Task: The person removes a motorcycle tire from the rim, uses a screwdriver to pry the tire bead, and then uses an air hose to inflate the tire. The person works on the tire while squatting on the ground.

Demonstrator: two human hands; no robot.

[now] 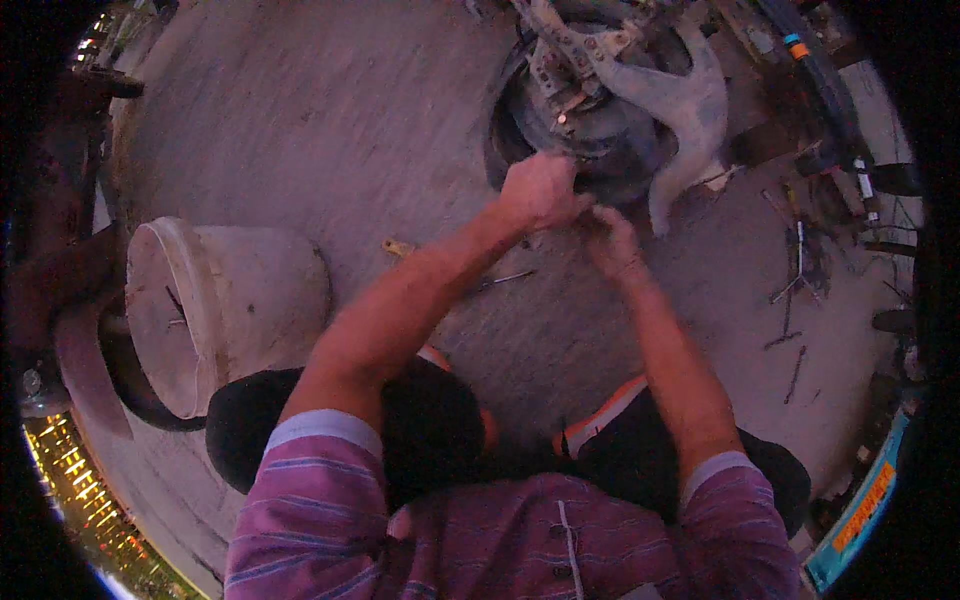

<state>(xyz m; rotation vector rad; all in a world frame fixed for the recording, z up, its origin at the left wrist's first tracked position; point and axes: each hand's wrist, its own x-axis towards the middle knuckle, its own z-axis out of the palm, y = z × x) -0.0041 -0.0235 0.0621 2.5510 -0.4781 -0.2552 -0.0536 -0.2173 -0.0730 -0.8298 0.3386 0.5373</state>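
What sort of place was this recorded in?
Probably a rough repair yard or workshop: a grimy metal assembly stands just beyond the hands, rod-like tools lie scattered at right, and a pale bucket sits on the dusty ground.

From here I can't read a single word or number for certain. The nearest thing to writing is on a long, narrow teal-blue board [826,568] at the lower right edge: its bright orange panel [866,505] carries a row of dark, letter-like marks, slanted and blurred. The glowing yellow streaks [82,485] at lower left form no legible characters.
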